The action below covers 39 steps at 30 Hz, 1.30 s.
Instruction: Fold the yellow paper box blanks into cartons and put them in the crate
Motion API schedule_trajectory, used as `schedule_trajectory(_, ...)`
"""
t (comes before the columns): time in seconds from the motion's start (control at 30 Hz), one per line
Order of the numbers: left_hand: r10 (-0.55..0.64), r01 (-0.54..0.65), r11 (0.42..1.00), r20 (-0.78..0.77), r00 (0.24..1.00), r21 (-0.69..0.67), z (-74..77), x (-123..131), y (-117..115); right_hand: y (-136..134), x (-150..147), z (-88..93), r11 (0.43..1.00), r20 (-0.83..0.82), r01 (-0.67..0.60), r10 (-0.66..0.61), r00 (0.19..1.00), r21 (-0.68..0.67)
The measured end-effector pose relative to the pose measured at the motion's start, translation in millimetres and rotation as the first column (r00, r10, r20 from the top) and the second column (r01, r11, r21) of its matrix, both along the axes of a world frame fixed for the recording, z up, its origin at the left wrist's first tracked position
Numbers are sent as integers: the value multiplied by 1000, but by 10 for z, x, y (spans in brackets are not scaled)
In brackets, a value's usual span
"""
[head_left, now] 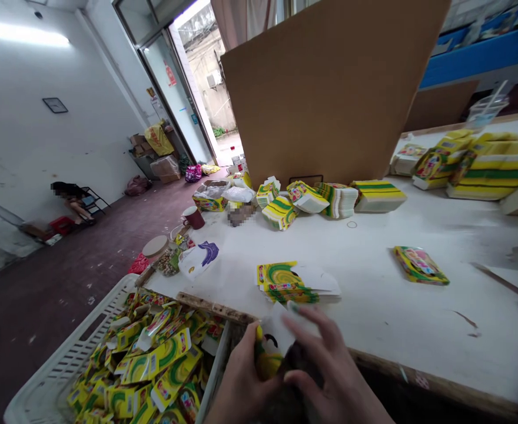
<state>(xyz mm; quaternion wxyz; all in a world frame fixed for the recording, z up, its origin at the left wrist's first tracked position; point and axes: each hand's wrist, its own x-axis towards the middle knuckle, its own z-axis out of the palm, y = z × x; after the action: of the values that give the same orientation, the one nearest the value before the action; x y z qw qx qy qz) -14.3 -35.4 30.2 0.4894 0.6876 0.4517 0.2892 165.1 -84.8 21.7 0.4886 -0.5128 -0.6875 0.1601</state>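
Both hands meet at the bottom centre, just below the table's front edge. My left hand is closed round a small yellow and green carton with a white flap. My right hand rests its fingers on the same carton from the right, slightly blurred by motion. Just beyond them on the white table lies a short stack of flat yellow-green carton blanks. A single folded carton lies further right.
A white plastic crate of folded cartons stands at lower left. Stacks of carton blanks line the table's far side before a large cardboard sheet. A dark red mug sits at the left corner. A person sits far left by the wall.
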Motion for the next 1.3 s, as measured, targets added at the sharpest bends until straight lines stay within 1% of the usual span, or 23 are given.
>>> schedule_trajectory(0.03,83,-83,996,-13,996,37,-48,28,-24,-11,0,-49,997,-127,59,-64,990,-41)
schedule_trajectory(0.07,145,-143,988,-17,989,60,-96,56,-55,-19,-6,-91,990,-268,72,-103,958,-125)
schedule_trajectory(0.1,184,-183,980,-4,983,74,-145,87,-93,-24,-21,-124,973,-418,27,-123,900,-228)
schedule_trajectory(0.13,204,-205,975,29,979,87,-191,122,-137,-27,-45,-144,942,-563,-79,-126,817,-325)
schedule_trajectory(0.17,210,-217,970,78,975,106,-234,161,-184,-27,-75,-152,893,-686,-217,-129,716,-395)
schedule_trajectory(0.2,207,-224,966,131,970,132,-274,199,-229,-25,-109,-150,834,-774,-347,-142,618,-430)
schedule_trajectory(0.23,202,-231,959,174,964,165,-308,232,-266,-20,-141,-143,779,-824,-445,-156,544,-441)
schedule_trajectory(0.27,200,-239,950,198,960,202,-335,255,-292,-11,-166,-137,745,-848,-501,-161,504,-439)
schedule_trajectory(0.3,184,-230,944,200,962,236,-353,264,-304,2,-183,-136,737,-854,-518,-154,496,-434)
schedule_trajectory(0.33,153,-199,945,185,971,260,-360,260,-303,18,-189,-145,747,-848,-510,-134,514,-427)
schedule_trajectory(0.4,89,-126,952,142,986,280,-339,222,-269,55,-177,-189,798,-811,-443,-93,578,-408)
schedule_trajectory(0.53,-10,-14,961,86,996,275,-213,149,-170,65,-139,-270,894,-645,-305,22,764,-330)
schedule_trajectory(0.6,-58,44,964,47,997,262,-169,154,-130,31,-140,-246,898,-510,-325,138,849,-298)
schedule_trajectory(0.67,-93,90,971,5,996,223,-172,179,-101,4,-146,-196,879,-362,-363,244,900,-309)
schedule_trajectory(0.73,-84,84,983,-5,996,163,-221,200,-90,8,-137,-162,876,-262,-358,280,923,-324)
schedule_trajectory(0.8,-31,29,994,24,999,103,-293,195,-98,38,-104,-174,902,-226,-309,247,942,-303)
schedule_trajectory(0.9,73,-76,993,31,997,90,-379,128,-122,79,-38,-250,924,-185,-250,202,962,-289)
schedule_trajectory(0.97,121,-120,988,-9,993,102,-395,64,-124,87,-13,-291,907,-132,-261,229,964,-332)
schedule_trajectory(1.03,145,-139,983,-43,988,124,-382,7,-107,89,-6,-293,874,-70,-282,277,958,-396)
schedule_trajectory(1.1,126,-114,983,-77,989,146,-351,-35,-74,99,5,-248,847,-29,-286,306,952,-449)
schedule_trajectory(1.13,93,-78,986,-99,991,149,-332,-52,-53,109,20,-211,838,-27,-291,315,949,-462)
schedule_trajectory(1.23,-39,59,987,-133,990,150,-278,-87,12,147,95,-82,810,-85,-367,371,925,-458)
schedule_trajectory(1.3,-78,107,977,-158,984,184,-259,-91,40,160,123,-35,807,-120,-391,379,918,-443)
